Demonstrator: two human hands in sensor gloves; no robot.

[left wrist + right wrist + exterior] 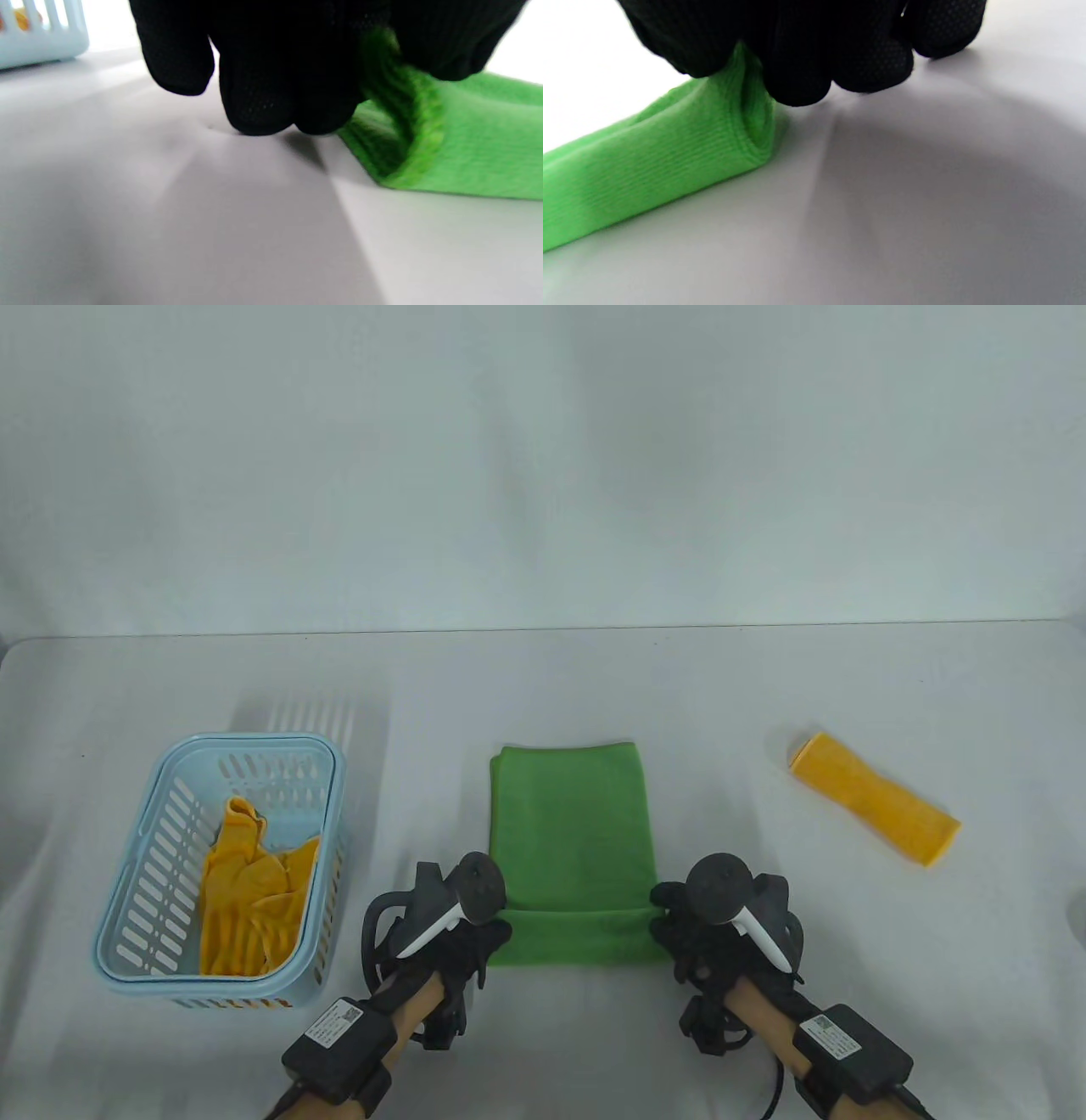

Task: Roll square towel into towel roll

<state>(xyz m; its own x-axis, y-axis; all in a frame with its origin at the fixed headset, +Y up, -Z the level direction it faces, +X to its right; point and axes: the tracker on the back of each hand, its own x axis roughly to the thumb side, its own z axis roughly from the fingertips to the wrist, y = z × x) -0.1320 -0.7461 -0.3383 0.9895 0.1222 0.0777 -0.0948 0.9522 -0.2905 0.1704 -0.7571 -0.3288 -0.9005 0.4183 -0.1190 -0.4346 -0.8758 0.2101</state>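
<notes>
Tabletop: pale grey-white, smooth, with faint creases. Green towel lies flat on it, near end turned over in a fold; taken as landmark. Left of the towel, well apart: light blue slotted basket standing on the surface. Right of the towel, well apart: rolled yellow towel, lying at a slant.
</notes>
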